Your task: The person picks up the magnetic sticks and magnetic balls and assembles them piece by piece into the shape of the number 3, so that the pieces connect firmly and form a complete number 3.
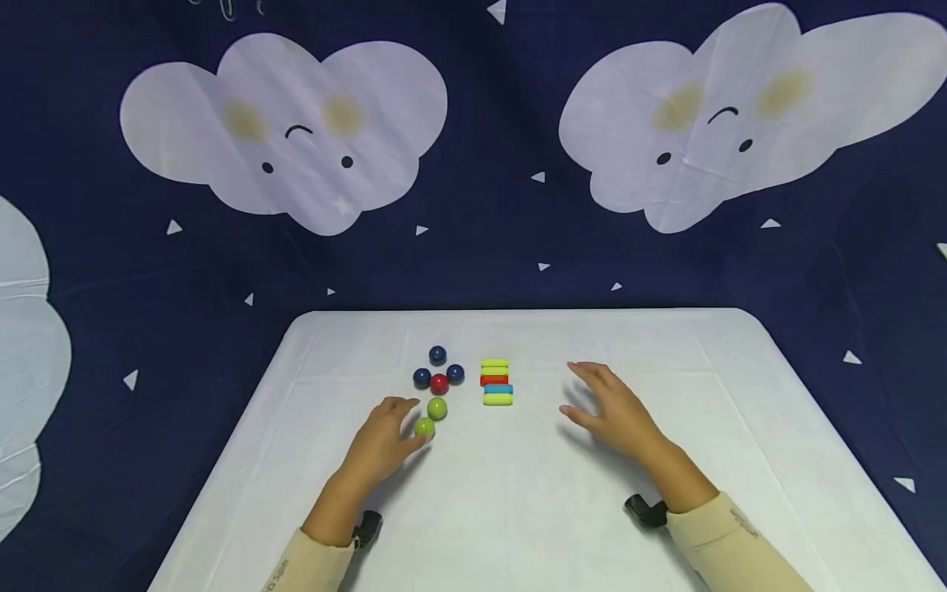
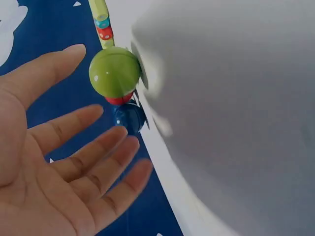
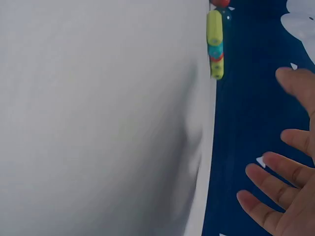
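Observation:
My left hand hovers beside the nearer green ball, thumb and fingers spread apart around its left side with nothing gripped. Just beyond it sits a second green ball, then a red ball with three blue balls grouped about it. In the left wrist view, a green ball shows past the spread fingers. To the right of the balls, several short rods, yellow-green, red and blue, lie side by side in a column. My right hand is held over the table right of these rods, fingers parted and holding nothing.
A white-covered table with rounded far corners bears everything. Behind it hangs a dark blue cloth printed with pale clouds and small white triangles. Dark wrist devices show at both beige sleeves.

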The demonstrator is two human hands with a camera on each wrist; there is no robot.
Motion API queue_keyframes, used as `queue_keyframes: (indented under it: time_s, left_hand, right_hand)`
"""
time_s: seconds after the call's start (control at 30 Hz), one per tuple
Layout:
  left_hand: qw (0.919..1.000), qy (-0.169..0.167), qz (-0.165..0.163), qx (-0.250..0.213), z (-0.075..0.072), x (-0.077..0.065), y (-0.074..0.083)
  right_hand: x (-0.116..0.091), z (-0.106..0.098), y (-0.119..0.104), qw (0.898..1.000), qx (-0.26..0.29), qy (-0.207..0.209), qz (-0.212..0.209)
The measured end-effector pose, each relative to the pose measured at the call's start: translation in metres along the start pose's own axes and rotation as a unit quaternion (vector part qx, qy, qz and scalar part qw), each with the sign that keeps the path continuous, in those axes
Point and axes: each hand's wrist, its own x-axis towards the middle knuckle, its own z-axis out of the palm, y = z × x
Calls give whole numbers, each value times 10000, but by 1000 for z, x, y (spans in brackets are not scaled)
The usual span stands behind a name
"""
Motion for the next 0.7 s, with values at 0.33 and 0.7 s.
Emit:
queue_keyframes:
  time_s: [0.33, 0.7]
  left_hand:
    - [9989, 199, 203, -375, 2, -2, 3]
    - [9934, -111, 262, -1114, 7, -3, 0]
  right_hand:
    - [10, 24, -17, 9942, 936, -538, 29]
    - [26, 46, -26, 9813, 1761, -618, 460]
